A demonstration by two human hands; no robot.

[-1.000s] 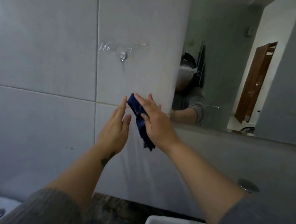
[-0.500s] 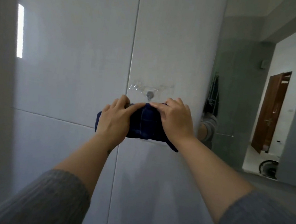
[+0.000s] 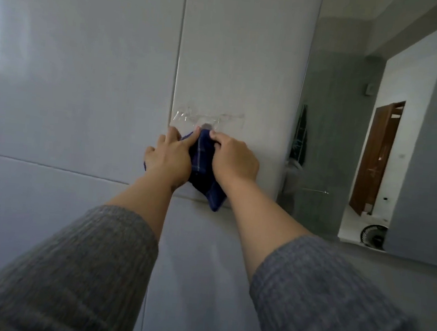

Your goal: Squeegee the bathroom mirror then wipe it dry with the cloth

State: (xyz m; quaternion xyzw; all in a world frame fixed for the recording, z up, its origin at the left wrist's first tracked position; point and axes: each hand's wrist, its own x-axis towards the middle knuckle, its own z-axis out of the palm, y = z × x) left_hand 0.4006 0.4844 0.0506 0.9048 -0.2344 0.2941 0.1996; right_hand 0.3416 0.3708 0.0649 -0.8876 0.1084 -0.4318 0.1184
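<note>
Hands, left (image 3: 168, 158) and right (image 3: 235, 159), clamped on cloth (image 3: 203, 164), pressing it up against hook (image 3: 206, 125) on tiled wall (image 3: 85, 99), beside mirror (image 3: 350, 111).

Both hands are up against the tiled wall (image 3: 85, 99), side by side, with the cloth (image 3: 203, 164) between them. The left hand (image 3: 168, 158) sits on the cloth's left part, the right hand (image 3: 235, 160) on its right, and a corner of the cloth hangs below both. Just above the fingers (image 3: 196, 134) is the wall hook (image 3: 208, 120), with the cloth's top edge right under it. To the right of the hands, the mirror (image 3: 332, 109) runs along the same wall. In the mirror, far right, there's a door (image 3: 375, 156), and a fan (image 3: 374, 235) lower down beside it.
</note>
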